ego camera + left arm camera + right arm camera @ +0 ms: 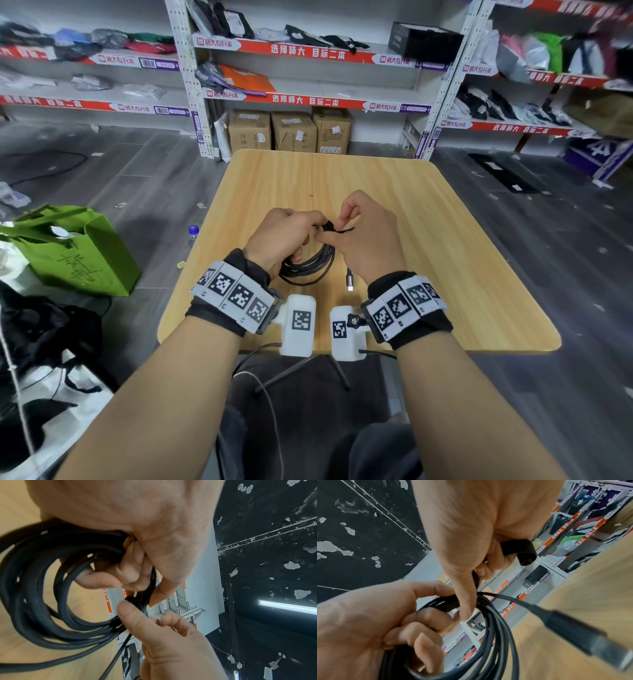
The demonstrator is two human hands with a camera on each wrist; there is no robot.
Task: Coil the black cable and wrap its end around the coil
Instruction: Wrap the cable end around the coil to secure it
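Wrist-mounted camera units sit nearest, one strapped to each of your forearms, above the near edge of the wooden table (445,240).

Item: black cable (310,263), several loops already gathered into a coil, held just above the table between your two hands. One plug end (349,279) hangs free below your right wrist, a silver-tipped connector on a short loose tail.

Left hand (284,236): fingers curled round the bundled strands at the top of the coil, gripping them together.

Right hand (363,233): thumb and forefinger pinch the cable's other end, a thick black barrel tip (524,552), at the top of the coil just beside your left fingers.

Handling, as judged: light, thin, pliable but springy; the loops will likely fan apart if your left grip loosens. The smooth jacket looks slippery, so pinch close to the stiff barrel end, where there is something firm to hold. Keep the bundle clamped at one spot and pass the end round there, snugly, without kinking the strands.
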